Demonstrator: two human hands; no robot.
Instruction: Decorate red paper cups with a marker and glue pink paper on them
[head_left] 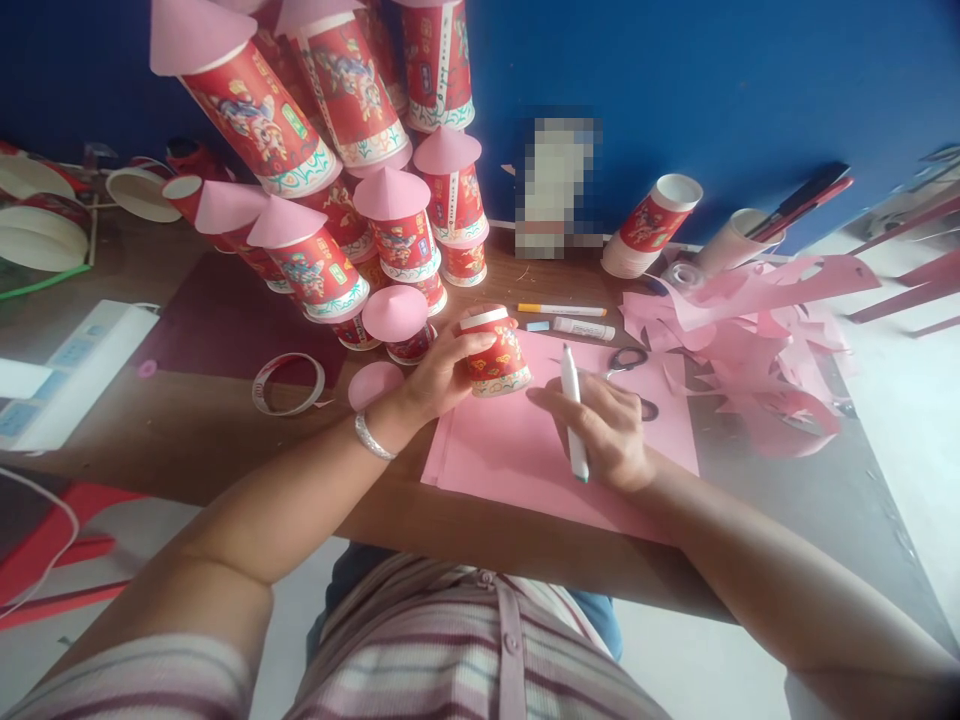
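Right hand (609,432): white pen (574,415); left hand (441,376): inverted red patterned cup (498,355).

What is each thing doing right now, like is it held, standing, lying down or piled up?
left hand, closed around the red cup
red cup, held, mouth down on the pink paper
right hand, closed on the white marker
white marker, held across the fingers
pink paper, flat on the table
cup tower, stacked, pink cones on top
pink scraps, heaped beside the paper
paper ring, lying flat
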